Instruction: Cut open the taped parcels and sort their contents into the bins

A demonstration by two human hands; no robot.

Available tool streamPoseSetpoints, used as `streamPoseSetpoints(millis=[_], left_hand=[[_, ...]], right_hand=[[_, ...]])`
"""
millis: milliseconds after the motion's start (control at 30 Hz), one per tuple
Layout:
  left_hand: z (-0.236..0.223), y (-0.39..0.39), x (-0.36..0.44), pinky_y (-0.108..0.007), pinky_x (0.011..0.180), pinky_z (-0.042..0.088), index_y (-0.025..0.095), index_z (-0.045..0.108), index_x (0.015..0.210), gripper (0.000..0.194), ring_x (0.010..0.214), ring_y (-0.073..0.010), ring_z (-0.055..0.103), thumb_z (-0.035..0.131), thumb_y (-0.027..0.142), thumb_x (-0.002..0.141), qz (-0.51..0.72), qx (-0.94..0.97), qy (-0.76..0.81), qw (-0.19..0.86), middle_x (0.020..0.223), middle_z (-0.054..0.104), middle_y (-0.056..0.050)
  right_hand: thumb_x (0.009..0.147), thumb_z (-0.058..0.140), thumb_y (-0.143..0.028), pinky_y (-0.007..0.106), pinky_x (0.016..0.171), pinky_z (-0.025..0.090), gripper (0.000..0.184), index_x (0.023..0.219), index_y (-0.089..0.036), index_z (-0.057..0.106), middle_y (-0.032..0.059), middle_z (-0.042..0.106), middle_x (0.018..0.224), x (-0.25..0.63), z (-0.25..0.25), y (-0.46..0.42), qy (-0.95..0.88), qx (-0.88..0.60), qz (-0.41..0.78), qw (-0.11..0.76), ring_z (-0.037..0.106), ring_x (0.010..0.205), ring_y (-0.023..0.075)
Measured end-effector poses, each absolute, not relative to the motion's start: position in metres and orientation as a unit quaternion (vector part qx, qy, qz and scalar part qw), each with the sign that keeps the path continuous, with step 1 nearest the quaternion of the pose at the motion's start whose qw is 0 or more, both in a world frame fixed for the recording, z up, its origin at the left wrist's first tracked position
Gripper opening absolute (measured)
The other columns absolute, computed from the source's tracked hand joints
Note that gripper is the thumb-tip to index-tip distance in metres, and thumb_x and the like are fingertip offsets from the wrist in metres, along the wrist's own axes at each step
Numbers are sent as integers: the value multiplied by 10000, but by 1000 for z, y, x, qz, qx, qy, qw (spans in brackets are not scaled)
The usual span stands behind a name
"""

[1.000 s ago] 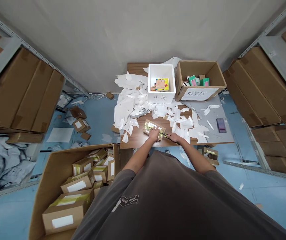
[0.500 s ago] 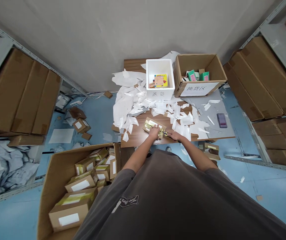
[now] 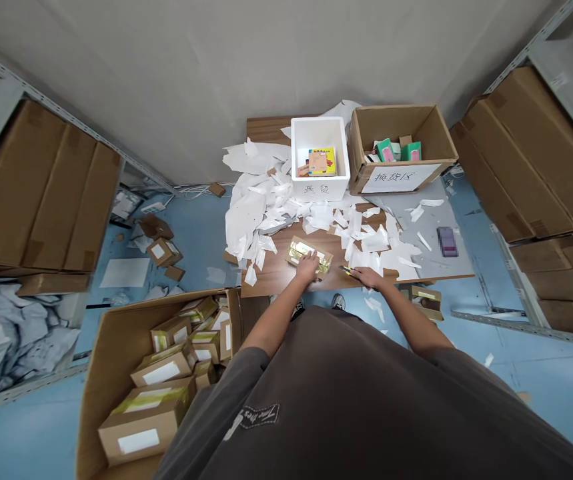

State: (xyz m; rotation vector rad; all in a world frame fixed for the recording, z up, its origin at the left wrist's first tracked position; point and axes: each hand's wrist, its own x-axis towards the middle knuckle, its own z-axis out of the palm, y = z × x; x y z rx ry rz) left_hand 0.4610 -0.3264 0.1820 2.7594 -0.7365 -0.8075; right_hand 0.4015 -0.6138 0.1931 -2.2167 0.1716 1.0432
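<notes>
A small cardboard box [image 3: 323, 259] wrapped in shiny yellowish tape, with a white label on top, lies on the wooden table near its front edge. My left hand [image 3: 308, 267] presses down on the box and grips it, fingers over its top. To the right of the box, a short gap away, my right hand [image 3: 367, 277] is closed round a utility knife [image 3: 347, 271] with yellow on its handle. The knife's blade end points left, toward the box.
Torn white paper [image 3: 246, 207] covers much of the table [image 3: 286, 283]. Behind stand a white foam box [image 3: 320, 192] and an open carton [image 3: 403, 180] with goods inside. A phone [image 3: 447, 241] lies at right. A large carton [image 3: 93, 373] of parcels is at lower left.
My right hand has drawn the knife away from the box to the right. My left hand stays on the box, which has hardly moved.
</notes>
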Motion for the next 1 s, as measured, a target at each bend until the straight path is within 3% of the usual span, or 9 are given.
streamPoseSetpoints(millis=[167,300,367,433,567,767,1000], left_hand=[[184,-311,471,-442,1280,382,285,481,1636,779,1585,-333,452,802,458,947,-247,934,-219,135,1714,496,-138],[176,-295,497,-608,1347,224,347,425,1692,930,1684,-415,230,865,474,882,-247,939,-218,97,1794,371,-119],[169,-293,507,-648,1356,150,353,441,1689,953,1706,-428,138,885,490,858,-261,935,-226,78,1818,320,-107],[160,-295,511,-622,1365,145,342,442,1694,911,1708,-410,147,848,498,894,-258,936,-230,68,1824,306,-105],[150,-297,503,-569,1369,185,294,459,1697,750,1697,-384,217,698,483,1012,-221,942,-243,66,1809,336,-115],[145,-297,484,-568,1361,204,265,508,1671,608,1662,-373,319,516,465,1097,-157,961,-204,98,1737,470,-130],[144,-304,482,-547,1358,214,274,547,1642,594,1651,-365,339,525,500,1094,-144,968,-172,114,1708,517,-108]], right_hand=[[1103,422,-697,272,606,483,552,1118,-221,702,-23,621,636,394,197,-591,103,-836,368,393,558,460,167],[1111,333,-739,292,650,505,649,1180,-218,715,20,690,721,388,200,-572,132,-830,359,407,617,520,193],[1145,261,-673,303,721,519,652,1172,-217,727,57,744,824,385,198,-569,131,-846,348,383,690,653,226],[1164,284,-582,311,816,527,568,1188,-237,735,80,791,1007,383,195,-566,101,-870,332,349,748,893,266],[1141,434,-495,346,980,521,407,1361,-266,689,87,754,1369,381,186,-558,45,-901,305,304,691,1253,301],[1148,439,-483,371,998,515,459,1513,-249,591,131,713,1431,384,189,-553,12,-931,289,223,686,1255,323],[1159,441,-498,357,1013,504,434,1507,-275,574,110,713,1426,391,201,-548,-18,-937,290,192,696,1253,303]])
